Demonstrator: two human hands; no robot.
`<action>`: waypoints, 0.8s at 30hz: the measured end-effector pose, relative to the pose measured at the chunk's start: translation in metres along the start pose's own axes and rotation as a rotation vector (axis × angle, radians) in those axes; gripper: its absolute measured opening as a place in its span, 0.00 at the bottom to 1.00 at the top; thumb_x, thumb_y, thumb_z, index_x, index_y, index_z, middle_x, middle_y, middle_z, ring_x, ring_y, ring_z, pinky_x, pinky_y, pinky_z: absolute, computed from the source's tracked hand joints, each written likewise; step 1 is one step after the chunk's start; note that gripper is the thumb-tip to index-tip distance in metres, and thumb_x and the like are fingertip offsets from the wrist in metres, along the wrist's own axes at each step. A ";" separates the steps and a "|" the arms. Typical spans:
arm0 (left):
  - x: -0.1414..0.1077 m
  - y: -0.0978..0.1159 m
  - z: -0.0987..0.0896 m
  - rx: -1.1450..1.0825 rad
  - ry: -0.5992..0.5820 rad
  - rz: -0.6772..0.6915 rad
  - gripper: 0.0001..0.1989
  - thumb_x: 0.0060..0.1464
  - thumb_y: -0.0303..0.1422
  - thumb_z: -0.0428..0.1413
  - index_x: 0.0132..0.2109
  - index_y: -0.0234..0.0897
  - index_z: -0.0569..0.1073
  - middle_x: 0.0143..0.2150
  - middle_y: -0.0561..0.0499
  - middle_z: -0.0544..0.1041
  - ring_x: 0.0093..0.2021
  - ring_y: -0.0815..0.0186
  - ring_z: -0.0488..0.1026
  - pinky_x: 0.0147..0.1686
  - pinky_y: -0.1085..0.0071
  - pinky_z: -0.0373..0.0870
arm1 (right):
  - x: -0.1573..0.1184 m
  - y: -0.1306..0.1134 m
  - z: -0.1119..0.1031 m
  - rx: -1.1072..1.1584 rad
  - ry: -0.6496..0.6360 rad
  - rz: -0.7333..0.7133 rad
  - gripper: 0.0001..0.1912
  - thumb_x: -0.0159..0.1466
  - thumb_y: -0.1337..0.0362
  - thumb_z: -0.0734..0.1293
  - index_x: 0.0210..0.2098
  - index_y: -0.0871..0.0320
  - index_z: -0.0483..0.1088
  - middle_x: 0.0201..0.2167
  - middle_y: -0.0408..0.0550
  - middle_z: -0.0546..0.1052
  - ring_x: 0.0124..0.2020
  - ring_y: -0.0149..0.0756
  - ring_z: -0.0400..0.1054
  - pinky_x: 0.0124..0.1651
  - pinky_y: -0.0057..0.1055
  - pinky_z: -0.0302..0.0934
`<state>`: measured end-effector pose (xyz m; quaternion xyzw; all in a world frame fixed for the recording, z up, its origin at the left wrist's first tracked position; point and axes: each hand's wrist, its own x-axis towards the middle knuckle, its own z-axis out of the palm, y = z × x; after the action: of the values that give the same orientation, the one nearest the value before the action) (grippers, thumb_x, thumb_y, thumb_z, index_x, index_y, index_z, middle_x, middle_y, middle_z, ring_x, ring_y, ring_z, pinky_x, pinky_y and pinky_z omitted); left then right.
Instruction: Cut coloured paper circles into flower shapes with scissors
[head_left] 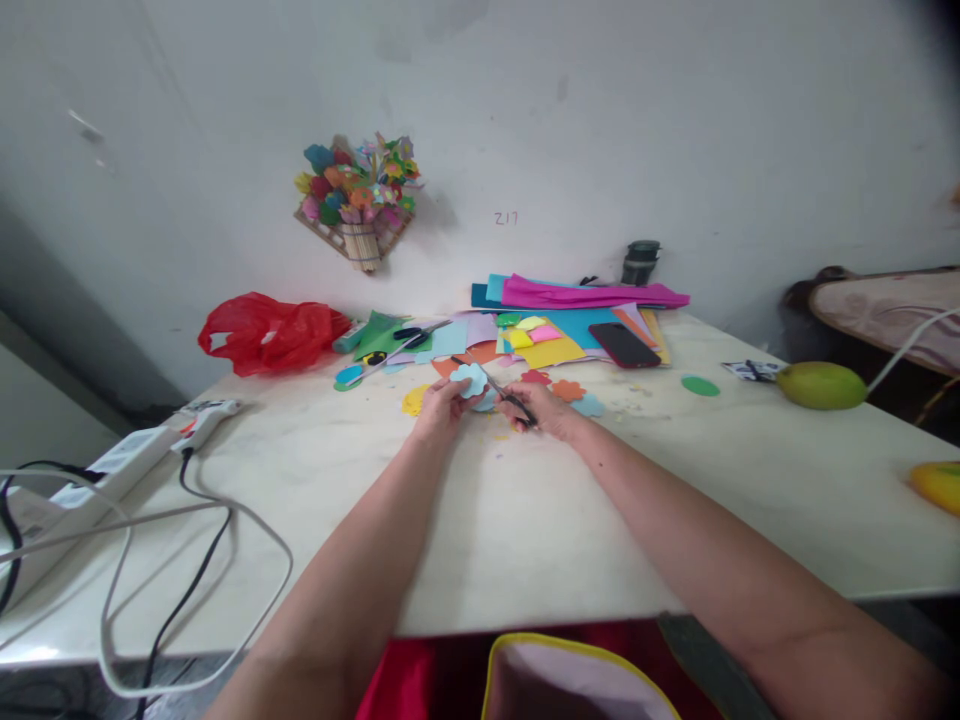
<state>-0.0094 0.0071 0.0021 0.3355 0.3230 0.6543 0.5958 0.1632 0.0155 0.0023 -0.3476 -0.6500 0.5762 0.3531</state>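
Between the fingers of my left hand (444, 405) is a light blue paper flower (470, 377) with a scalloped edge. My right hand (549, 408) grips a pair of scissors (519, 408) with dark handles, its blades pointing left at the flower's edge. Whether the blades touch the paper cannot be made out. Around the hands lie more cut shapes: a yellow one (414, 400), an orange flower (568, 390), a red one (535, 378) and a blue one (589, 404). Small paper scraps dot the table close by.
Coloured sheets (555, 350), a phone (624, 345) and a second pair of scissors (411, 337) lie farther back. A red plastic bag (270, 335) sits at the back left, power strips (120, 460) with cables at the left. A green mango (821, 386) rests on the right.
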 end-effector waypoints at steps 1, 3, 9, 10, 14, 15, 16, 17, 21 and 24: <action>0.000 0.000 0.000 0.008 -0.001 -0.004 0.06 0.38 0.24 0.60 0.29 0.30 0.73 0.32 0.45 0.78 0.33 0.60 0.76 0.37 0.65 0.74 | 0.000 0.001 0.000 0.001 0.002 0.001 0.16 0.47 0.58 0.69 0.31 0.60 0.66 0.15 0.36 0.65 0.13 0.23 0.57 0.15 0.23 0.47; 0.000 0.000 0.000 0.028 0.005 -0.012 0.06 0.38 0.24 0.60 0.29 0.30 0.73 0.31 0.45 0.77 0.32 0.61 0.76 0.36 0.64 0.74 | 0.001 0.002 -0.001 -0.005 0.004 -0.001 0.16 0.46 0.59 0.70 0.31 0.60 0.66 0.15 0.36 0.65 0.13 0.23 0.57 0.15 0.22 0.47; 0.003 0.001 -0.004 0.121 -0.003 -0.019 0.06 0.38 0.26 0.61 0.27 0.31 0.72 0.24 0.49 0.74 0.22 0.67 0.70 0.30 0.65 0.73 | 0.005 0.008 -0.004 0.052 -0.005 -0.004 0.18 0.46 0.55 0.70 0.31 0.61 0.67 0.15 0.36 0.64 0.13 0.24 0.56 0.16 0.24 0.51; 0.003 0.001 -0.005 0.134 -0.011 -0.019 0.06 0.38 0.27 0.61 0.28 0.31 0.73 0.24 0.48 0.74 0.22 0.67 0.70 0.29 0.66 0.72 | 0.006 0.008 -0.004 0.061 -0.006 -0.003 0.19 0.46 0.55 0.70 0.31 0.61 0.67 0.15 0.36 0.64 0.14 0.24 0.56 0.17 0.24 0.51; 0.000 0.004 -0.002 0.140 -0.007 0.005 0.09 0.37 0.30 0.63 0.30 0.31 0.74 0.27 0.47 0.76 0.25 0.66 0.72 0.27 0.68 0.72 | 0.005 0.007 -0.004 0.044 -0.013 0.008 0.17 0.46 0.56 0.70 0.31 0.60 0.67 0.15 0.37 0.65 0.13 0.23 0.56 0.16 0.23 0.50; -0.001 0.005 -0.001 0.137 0.001 0.016 0.10 0.37 0.30 0.63 0.30 0.31 0.74 0.27 0.47 0.76 0.26 0.66 0.72 0.27 0.69 0.72 | 0.004 0.006 -0.004 0.032 -0.012 0.013 0.17 0.46 0.56 0.70 0.31 0.60 0.67 0.15 0.37 0.65 0.13 0.23 0.56 0.16 0.23 0.49; -0.002 0.005 -0.001 0.134 0.009 0.028 0.10 0.36 0.30 0.64 0.29 0.31 0.74 0.27 0.48 0.76 0.26 0.66 0.72 0.28 0.69 0.72 | 0.004 0.005 -0.003 0.028 -0.012 0.015 0.16 0.46 0.57 0.69 0.30 0.61 0.67 0.15 0.37 0.65 0.13 0.23 0.56 0.16 0.23 0.49; -0.003 0.006 0.000 0.133 0.014 0.037 0.11 0.35 0.29 0.65 0.29 0.31 0.74 0.27 0.48 0.76 0.27 0.66 0.72 0.29 0.69 0.72 | 0.003 0.004 -0.003 0.029 -0.011 0.017 0.16 0.46 0.57 0.69 0.30 0.61 0.67 0.15 0.37 0.65 0.13 0.23 0.56 0.16 0.23 0.49; -0.005 0.006 0.002 0.140 -0.001 0.047 0.12 0.32 0.29 0.66 0.28 0.31 0.75 0.27 0.49 0.76 0.27 0.66 0.73 0.31 0.69 0.72 | 0.000 -0.001 -0.001 0.053 -0.008 0.033 0.15 0.45 0.59 0.69 0.30 0.61 0.67 0.14 0.37 0.65 0.14 0.24 0.56 0.16 0.23 0.49; -0.005 0.005 0.002 0.137 -0.006 0.049 0.13 0.30 0.29 0.67 0.28 0.31 0.75 0.28 0.48 0.77 0.28 0.65 0.73 0.33 0.68 0.72 | -0.002 -0.005 0.000 0.029 0.001 0.044 0.15 0.45 0.62 0.69 0.31 0.62 0.67 0.15 0.37 0.65 0.14 0.23 0.57 0.16 0.23 0.48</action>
<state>-0.0103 0.0015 0.0074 0.3853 0.3568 0.6440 0.5563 0.1640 0.0128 0.0076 -0.3569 -0.6337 0.5930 0.3456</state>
